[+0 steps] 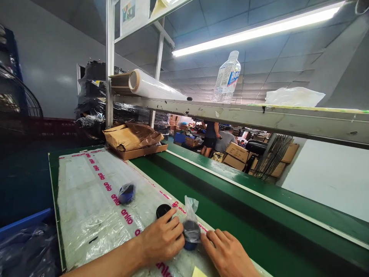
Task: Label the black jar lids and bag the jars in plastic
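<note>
Between my hands stands a dark blue, round, cup-like object in a clear plastic bag (190, 235), its loose bag end sticking up. My left hand (164, 237) is at its left side, fingers curled against it, while the index finger reaches over a black round object (163, 210). On the other side, my right hand (226, 250) has its fingers bent together, the tips at the bag's right edge. Farther up the bench lies a second blue object in clear plastic (127, 193), with no hand touching it.
Pink-lettered film covers the work surface (77, 181); a green conveyor belt (227, 215) runs along its right. Brown paper (134, 136) lies in a cardboard tray at the far end. An overhead shelf (245, 115) holds a plastic bottle (227, 79) and a film roll (158, 85). Yellow paper (198, 272) lies nearby.
</note>
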Motion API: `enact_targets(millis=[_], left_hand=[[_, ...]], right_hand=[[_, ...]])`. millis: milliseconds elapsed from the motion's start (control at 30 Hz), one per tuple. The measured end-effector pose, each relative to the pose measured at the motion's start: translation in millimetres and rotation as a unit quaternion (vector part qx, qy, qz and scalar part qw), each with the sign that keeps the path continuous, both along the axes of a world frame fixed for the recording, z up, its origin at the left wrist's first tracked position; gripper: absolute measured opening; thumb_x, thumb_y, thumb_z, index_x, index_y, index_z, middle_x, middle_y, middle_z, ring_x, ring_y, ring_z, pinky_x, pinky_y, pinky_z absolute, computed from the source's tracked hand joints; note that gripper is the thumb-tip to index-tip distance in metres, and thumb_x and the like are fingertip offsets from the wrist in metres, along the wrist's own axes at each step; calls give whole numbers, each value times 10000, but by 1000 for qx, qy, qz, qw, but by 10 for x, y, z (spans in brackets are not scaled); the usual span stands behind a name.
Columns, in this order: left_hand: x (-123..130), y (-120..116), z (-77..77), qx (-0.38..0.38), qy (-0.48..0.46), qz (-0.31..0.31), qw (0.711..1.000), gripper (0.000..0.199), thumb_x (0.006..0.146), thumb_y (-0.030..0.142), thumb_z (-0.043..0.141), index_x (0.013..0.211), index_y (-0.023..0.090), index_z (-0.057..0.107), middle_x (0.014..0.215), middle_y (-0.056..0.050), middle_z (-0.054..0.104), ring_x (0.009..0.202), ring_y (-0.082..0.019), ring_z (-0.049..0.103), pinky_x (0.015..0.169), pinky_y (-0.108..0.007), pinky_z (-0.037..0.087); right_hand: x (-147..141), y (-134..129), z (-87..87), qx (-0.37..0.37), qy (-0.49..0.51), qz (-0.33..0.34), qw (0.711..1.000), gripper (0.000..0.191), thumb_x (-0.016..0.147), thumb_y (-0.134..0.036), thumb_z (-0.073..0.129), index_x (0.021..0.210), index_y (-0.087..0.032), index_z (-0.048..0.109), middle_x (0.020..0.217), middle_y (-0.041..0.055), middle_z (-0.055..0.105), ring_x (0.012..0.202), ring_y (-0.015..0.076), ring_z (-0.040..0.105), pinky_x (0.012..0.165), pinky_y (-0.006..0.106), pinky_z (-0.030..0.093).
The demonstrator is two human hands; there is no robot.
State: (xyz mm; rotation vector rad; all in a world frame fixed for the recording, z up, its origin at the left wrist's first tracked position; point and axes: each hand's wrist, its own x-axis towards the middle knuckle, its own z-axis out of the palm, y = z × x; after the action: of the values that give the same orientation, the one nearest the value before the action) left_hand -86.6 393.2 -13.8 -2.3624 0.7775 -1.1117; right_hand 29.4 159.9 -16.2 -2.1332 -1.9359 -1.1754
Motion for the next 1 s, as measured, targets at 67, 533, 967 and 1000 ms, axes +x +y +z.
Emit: enact_targets(millis=[67, 533, 967, 1000], left_hand=[[-1, 12, -23, 2, 5, -2, 1000, 123, 906, 143, 566, 809, 173, 636, 812, -40, 605, 806, -209, 591, 1057, -487, 469], [-24, -11, -42, 54, 29, -6, 998, 75, 880, 168, 595, 818, 182, 634, 719, -32, 613, 628, -192, 532, 945, -442, 463], [249, -93, 341, -323, 301, 130, 888, 102, 821, 111, 625, 801, 198, 674, 813, -12, 732, 801, -205, 671, 870, -347, 447], [277, -83, 414, -359, 300, 139, 873, 104, 815, 128, 612, 809, 207, 680, 797, 6, 733, 774, -189, 670, 797, -308, 449]], right_hand=[[-8, 7, 15, -11, -12, 3, 1000, 288, 794, -69, 569, 1066, -141, 632, 841, 35, 698, 681, 213, 615, 656, 354, 399], [-5, 57, -6, -79, -38, -1, 996, 114, 748, -179, 748, 847, -182, 691, 771, 26, 675, 664, 218, 578, 604, 373, 400], [146, 326, 447, -69, 345, -169, 921, 237, 897, -100, 562, 739, -202, 705, 748, 38, 747, 674, 193, 673, 550, 270, 345], [184, 319, 522, -49, 381, -178, 906, 251, 926, -148, 536, 748, -205, 703, 731, 29, 743, 654, 184, 662, 545, 261, 346]])
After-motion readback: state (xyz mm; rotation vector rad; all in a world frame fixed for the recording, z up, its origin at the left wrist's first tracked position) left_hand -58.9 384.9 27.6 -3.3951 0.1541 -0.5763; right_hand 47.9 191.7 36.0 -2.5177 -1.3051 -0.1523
